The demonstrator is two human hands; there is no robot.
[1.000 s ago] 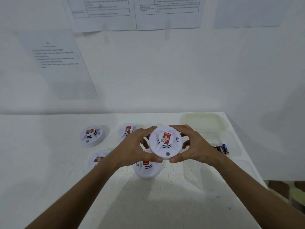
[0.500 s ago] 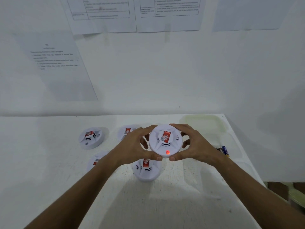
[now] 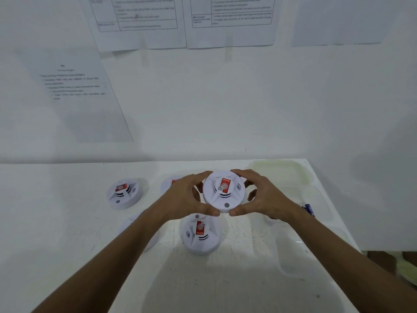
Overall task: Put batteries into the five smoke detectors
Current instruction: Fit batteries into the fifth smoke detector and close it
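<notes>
Both your left hand [image 3: 184, 197] and right hand [image 3: 262, 196] grasp one round white plastic smoke detector [image 3: 223, 191]; four others around it look closed, possibly finished.

white smoke detector [image 3: 223, 191] between left hand [image 3: 184, 197] and right hand [image 3: 261, 196], above white table [image 3: 67, 222]

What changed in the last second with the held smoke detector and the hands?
The held detector lit red at its indicator half a second ago; now it is unlit. Left hand and right hand kept their grip. The four detectors on the table stayed put.
</notes>
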